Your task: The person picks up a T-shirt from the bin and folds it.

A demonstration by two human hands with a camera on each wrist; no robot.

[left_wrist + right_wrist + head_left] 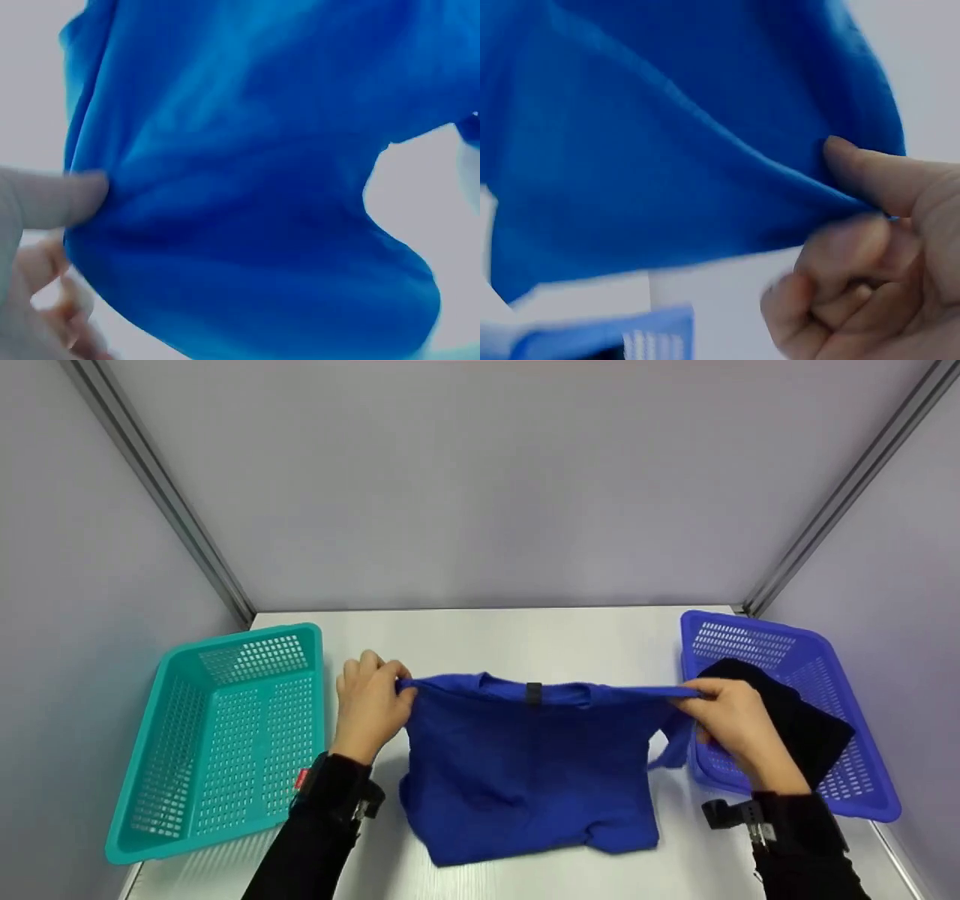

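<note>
A blue T-shirt [525, 772] hangs stretched between both hands above the white table, a dark tag [533, 693] at its collar. My left hand [370, 705] pinches the shirt's upper left edge between thumb and fingers. At the opposite upper edge, my right hand [731, 720] pinches the cloth, near the purple basket. The left wrist view shows the thumb [86, 196] pressed on the blue fabric. In the right wrist view, thumb and curled fingers [840, 247] grip a corner of the shirt [667, 165]. The shirt's lower part droops toward the tabletop; whether it touches cannot be told.
A teal plastic basket [315, 712] stands on the left with nothing visible inside. On the right, a purple basket [862, 735] holds folded black cloth [814, 731]. Grey panels [487, 495] wall in the back and sides of the white table [480, 641].
</note>
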